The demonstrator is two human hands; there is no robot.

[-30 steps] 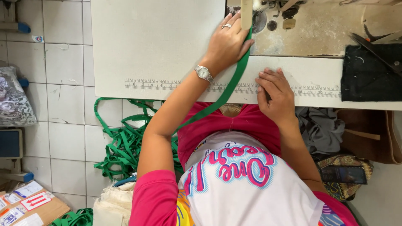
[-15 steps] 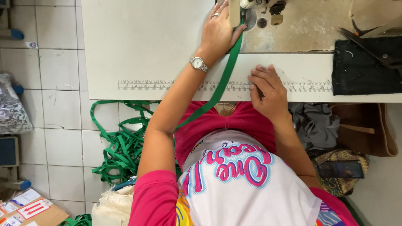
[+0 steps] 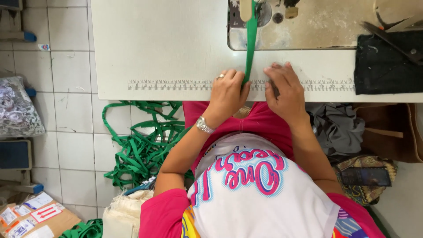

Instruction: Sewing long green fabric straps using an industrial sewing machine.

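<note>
Item: green strap [image 3: 251, 44], fed to sewing machine [image 3: 282, 22], your left hand [image 3: 227, 92] pinching it at table edge [image 3: 176, 94], right hand [image 3: 286, 90] flat, empty; big pile [image 3: 141, 145] apparently unsewn.

Matt woven cloth: green strap [image 3: 251, 48]. Smooth matt white laminate: table [image 3: 163, 48]. Worn, scuffed metal w/ dull patches: machine bed [image 3: 317, 31]. Glossy metal: wristwatch [image 3: 203, 125]. Glazed shiny floor tiles [image 3: 70, 119].
</note>
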